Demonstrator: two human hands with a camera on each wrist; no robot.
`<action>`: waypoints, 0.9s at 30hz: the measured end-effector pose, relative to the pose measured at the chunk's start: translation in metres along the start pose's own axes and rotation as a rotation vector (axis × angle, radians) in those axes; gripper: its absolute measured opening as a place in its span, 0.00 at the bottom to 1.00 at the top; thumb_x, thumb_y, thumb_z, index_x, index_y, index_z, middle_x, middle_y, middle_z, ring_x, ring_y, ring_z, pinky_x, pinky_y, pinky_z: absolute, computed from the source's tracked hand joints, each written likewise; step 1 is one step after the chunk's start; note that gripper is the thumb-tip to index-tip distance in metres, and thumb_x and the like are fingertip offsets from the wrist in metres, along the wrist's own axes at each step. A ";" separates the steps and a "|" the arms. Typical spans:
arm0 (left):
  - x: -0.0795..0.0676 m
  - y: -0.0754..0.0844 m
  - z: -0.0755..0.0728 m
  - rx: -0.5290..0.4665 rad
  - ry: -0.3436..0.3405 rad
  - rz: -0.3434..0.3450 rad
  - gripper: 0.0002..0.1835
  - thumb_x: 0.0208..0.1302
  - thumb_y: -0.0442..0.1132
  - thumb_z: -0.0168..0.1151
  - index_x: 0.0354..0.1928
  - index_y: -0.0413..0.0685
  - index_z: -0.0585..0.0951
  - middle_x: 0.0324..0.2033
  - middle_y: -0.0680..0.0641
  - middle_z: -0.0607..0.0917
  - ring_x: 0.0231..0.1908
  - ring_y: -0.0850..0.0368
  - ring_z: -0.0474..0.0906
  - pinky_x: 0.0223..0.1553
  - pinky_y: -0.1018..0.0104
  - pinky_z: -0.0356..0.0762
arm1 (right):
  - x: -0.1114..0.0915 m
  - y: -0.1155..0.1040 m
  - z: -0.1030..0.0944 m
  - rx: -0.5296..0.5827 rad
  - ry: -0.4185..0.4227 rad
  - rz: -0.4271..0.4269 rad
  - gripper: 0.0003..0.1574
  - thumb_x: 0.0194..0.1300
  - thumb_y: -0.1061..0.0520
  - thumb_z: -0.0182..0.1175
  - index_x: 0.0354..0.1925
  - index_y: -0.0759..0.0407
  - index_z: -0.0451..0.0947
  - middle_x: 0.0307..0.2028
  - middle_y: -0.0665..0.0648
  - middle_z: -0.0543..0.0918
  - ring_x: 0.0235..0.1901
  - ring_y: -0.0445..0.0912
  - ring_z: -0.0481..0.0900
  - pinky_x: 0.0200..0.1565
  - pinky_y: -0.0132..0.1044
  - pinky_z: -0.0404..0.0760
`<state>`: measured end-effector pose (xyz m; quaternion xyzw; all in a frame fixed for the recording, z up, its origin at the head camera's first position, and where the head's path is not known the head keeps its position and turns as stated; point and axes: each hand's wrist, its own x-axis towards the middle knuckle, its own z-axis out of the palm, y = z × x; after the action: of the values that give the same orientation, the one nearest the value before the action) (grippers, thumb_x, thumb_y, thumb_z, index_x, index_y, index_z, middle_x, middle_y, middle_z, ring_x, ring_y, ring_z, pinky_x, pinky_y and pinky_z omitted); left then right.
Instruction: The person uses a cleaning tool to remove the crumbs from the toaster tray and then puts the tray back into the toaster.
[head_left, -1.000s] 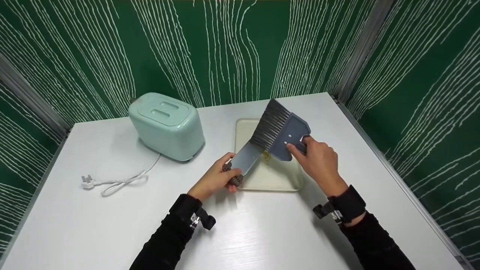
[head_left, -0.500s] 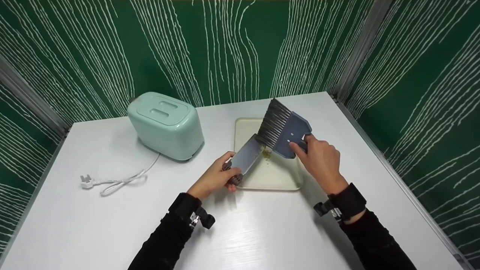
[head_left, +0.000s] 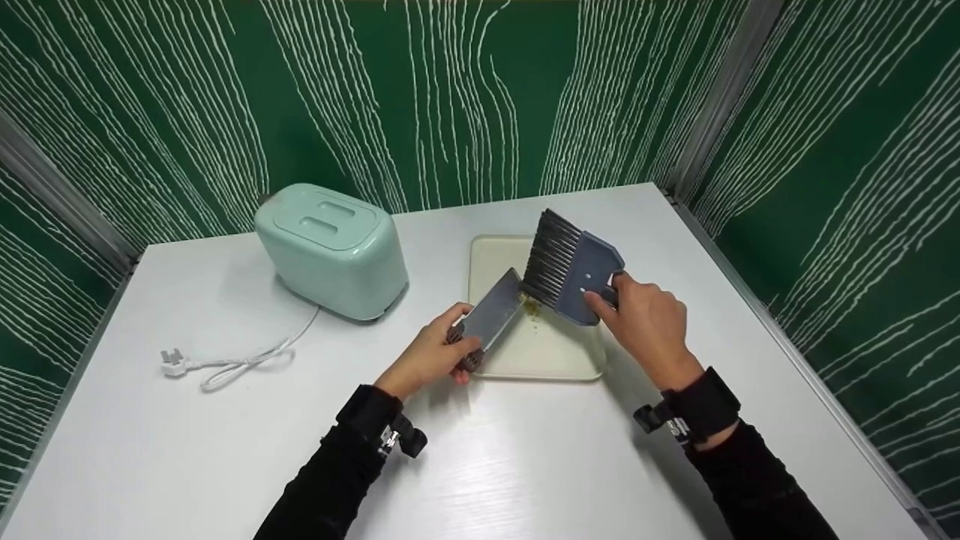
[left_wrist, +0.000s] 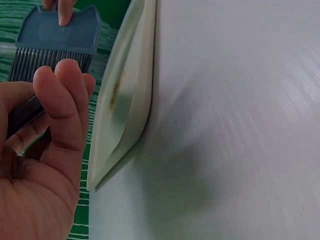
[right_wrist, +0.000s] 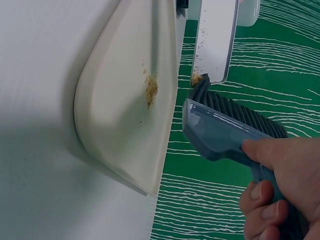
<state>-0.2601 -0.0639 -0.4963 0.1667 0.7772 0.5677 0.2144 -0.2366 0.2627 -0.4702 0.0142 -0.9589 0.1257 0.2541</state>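
My left hand grips the dark end of a narrow grey toaster crumb tray, held tilted above a cream rectangular tray. In my right hand is the handle of a blue-grey hand brush with dark bristles. Its bristle tips meet the crumb tray's far end in the right wrist view, where crumbs gather at the corner. Below, a small heap of brown crumbs lies on the cream tray. The left wrist view hides most of the crumb tray behind my fingers.
A mint-green toaster stands at the back left of the white table. Its white cord and plug lie in front of it. Green walls with white lines close off the back and sides.
The brush has shifted right and slightly down, uncovering the crumb tray's far end. The crumb tray has tilted a little more. Crumbs show more plainly on the cream tray.
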 end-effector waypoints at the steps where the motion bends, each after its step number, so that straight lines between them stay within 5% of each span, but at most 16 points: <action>1: 0.000 0.000 0.000 0.009 0.003 0.006 0.23 0.79 0.37 0.60 0.72 0.55 0.71 0.29 0.43 0.88 0.17 0.60 0.81 0.25 0.58 0.89 | 0.000 0.000 -0.001 -0.004 -0.002 -0.003 0.29 0.69 0.39 0.72 0.31 0.63 0.77 0.17 0.67 0.79 0.18 0.69 0.81 0.16 0.59 0.74; 15: 0.001 -0.004 -0.002 0.033 0.011 0.015 0.24 0.79 0.37 0.60 0.73 0.53 0.71 0.29 0.44 0.88 0.16 0.60 0.81 0.25 0.57 0.89 | 0.000 0.000 -0.014 0.026 -0.031 0.010 0.29 0.69 0.39 0.72 0.31 0.63 0.78 0.18 0.64 0.79 0.17 0.64 0.80 0.15 0.52 0.70; 27: 0.004 -0.006 -0.003 -0.036 -0.007 0.004 0.22 0.80 0.39 0.62 0.70 0.56 0.72 0.29 0.46 0.85 0.18 0.60 0.81 0.25 0.63 0.87 | -0.005 -0.027 -0.020 0.190 -0.228 -0.021 0.29 0.70 0.36 0.70 0.34 0.59 0.78 0.18 0.51 0.71 0.20 0.47 0.71 0.22 0.37 0.60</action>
<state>-0.2646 -0.0663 -0.5022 0.1666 0.7658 0.5813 0.2188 -0.2200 0.2414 -0.4496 0.0625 -0.9651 0.2106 0.1424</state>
